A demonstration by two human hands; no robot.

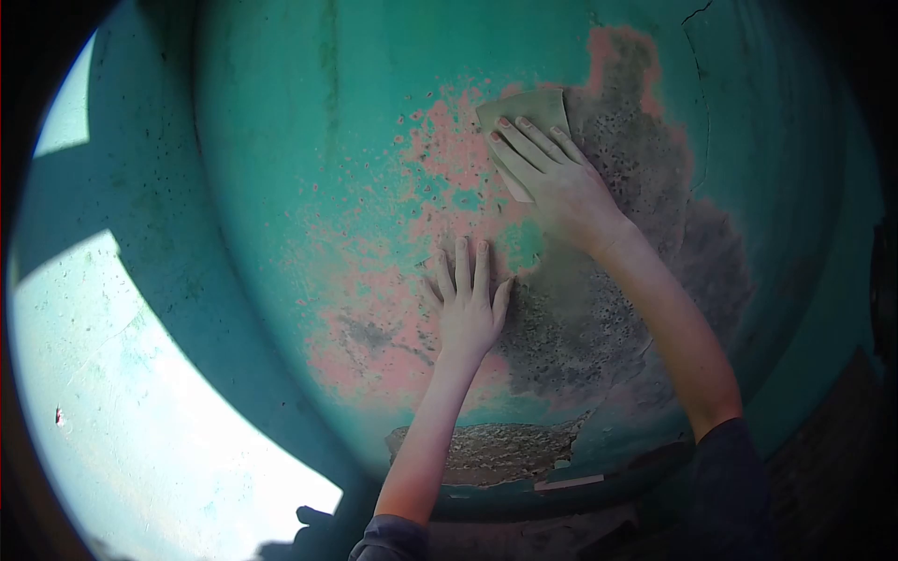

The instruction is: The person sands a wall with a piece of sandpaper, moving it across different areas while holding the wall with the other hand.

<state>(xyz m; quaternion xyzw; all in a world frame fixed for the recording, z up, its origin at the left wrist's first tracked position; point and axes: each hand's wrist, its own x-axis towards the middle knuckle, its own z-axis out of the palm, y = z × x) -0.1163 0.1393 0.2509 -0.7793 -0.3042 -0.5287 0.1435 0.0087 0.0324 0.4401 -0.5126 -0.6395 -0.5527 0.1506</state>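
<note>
A teal-painted wall [281, 140] fills the view, with the paint worn away to pink and grey in the middle. My right hand [552, 182] presses a greenish-grey sheet of sandpaper [524, 107] flat against the wall at the upper edge of the worn patch; the fingers lie spread over the sheet. My left hand [468, 304] rests flat on the wall lower down, fingers apart, palm on the pink area, holding nothing.
A pink worn patch [393, 309] and a dark grey bare patch [599, 318] cover the wall's centre. Flaking paint [496, 453] hangs at the bottom. A crack [697, 84] runs down at the upper right. Bright sunlight [140, 402] falls on the left.
</note>
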